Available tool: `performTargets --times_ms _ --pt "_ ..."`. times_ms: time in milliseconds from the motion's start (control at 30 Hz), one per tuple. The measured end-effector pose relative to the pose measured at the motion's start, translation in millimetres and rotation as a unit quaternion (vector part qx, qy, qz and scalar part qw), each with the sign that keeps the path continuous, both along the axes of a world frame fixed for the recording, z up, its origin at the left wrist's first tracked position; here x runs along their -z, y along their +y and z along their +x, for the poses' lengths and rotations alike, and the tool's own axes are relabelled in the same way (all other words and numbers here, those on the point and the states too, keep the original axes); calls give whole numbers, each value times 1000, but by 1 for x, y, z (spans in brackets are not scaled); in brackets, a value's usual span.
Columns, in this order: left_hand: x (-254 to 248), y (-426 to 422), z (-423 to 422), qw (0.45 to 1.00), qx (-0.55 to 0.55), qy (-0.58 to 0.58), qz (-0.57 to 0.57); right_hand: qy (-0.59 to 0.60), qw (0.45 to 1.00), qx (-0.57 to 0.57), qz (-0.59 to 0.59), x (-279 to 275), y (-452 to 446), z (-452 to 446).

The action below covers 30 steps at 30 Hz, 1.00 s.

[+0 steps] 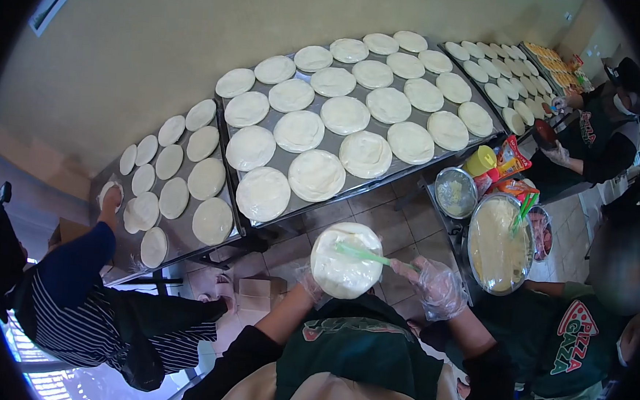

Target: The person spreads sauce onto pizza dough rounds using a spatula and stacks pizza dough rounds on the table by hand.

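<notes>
In front of my apron I hold a round, pale pizza base [346, 278] with a shiny white surface. My left hand [310, 283], in a clear plastic glove, grips it from its left edge and below; most of those fingers are hidden under it. My right hand [438, 286], also gloved, is closed around the handle of a green plastic utensil [364, 254]. The utensil's pale head rests on the upper part of the base; whether it is a spoon, brush or spatula I cannot tell.
Metal tables [350, 187] along the wall bear many round bases. At right stand a large tray of pale yellow shreds [500, 255] with green handles, a metal bowl [456, 193] and a yellow container [481, 161]. Co-workers stand left and right; a cardboard box [259, 294] lies on the floor.
</notes>
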State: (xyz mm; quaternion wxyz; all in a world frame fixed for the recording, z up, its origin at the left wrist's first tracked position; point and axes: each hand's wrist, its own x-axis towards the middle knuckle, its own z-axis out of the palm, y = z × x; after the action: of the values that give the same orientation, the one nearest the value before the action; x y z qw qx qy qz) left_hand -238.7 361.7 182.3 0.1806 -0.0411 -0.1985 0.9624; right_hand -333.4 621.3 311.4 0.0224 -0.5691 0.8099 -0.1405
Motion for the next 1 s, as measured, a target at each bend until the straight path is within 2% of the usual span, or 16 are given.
performTargets --times_ms 67,133,200,300,400,467,500,533,600,633,667,700,733,800,867,1000 --pt "-13 5 -5 996 4 88 -13 0 1000 10 -3 -3 -3 -6" --pt "-25 10 -8 999 10 33 -3 18 999 46 19 -13 -6 -13" --pt "-37 15 -9 992 70 61 -86 44 995 87 28 -11 0 -21" --pt "-38 23 -16 989 45 83 -116 57 988 144 18 -18 13 -28" --pt "-55 22 -28 982 63 166 -65 43 990 131 -36 -26 19 -22" --pt "19 23 -29 990 67 117 -41 14 999 38 28 -44 10 -5" --pt "45 25 -28 995 68 69 -17 88 993 47 66 -37 11 0" --pt "37 29 -28 994 83 71 -10 89 991 62 73 -24 13 2" --pt "0 38 -31 993 87 60 -42 265 929 207 151 3 29 0" --pt "-19 42 -34 993 100 26 57 272 919 233 164 4 39 -6" --pt "-37 47 -40 980 74 104 -155 279 908 257 177 6 49 -13" --pt "-38 50 -43 981 79 91 -152 80 947 312 11 5 62 -17" --pt "-36 51 -42 983 79 76 -150 -119 918 341 -163 2 73 -21" --pt "-28 53 -50 982 91 114 -122 -308 818 452 -178 11 123 -21" --pt "-38 54 -52 985 93 47 -138 -311 777 547 -15 -13 162 -25" --pt "-44 60 -60 985 104 63 -120 -199 795 566 88 6 212 -34"
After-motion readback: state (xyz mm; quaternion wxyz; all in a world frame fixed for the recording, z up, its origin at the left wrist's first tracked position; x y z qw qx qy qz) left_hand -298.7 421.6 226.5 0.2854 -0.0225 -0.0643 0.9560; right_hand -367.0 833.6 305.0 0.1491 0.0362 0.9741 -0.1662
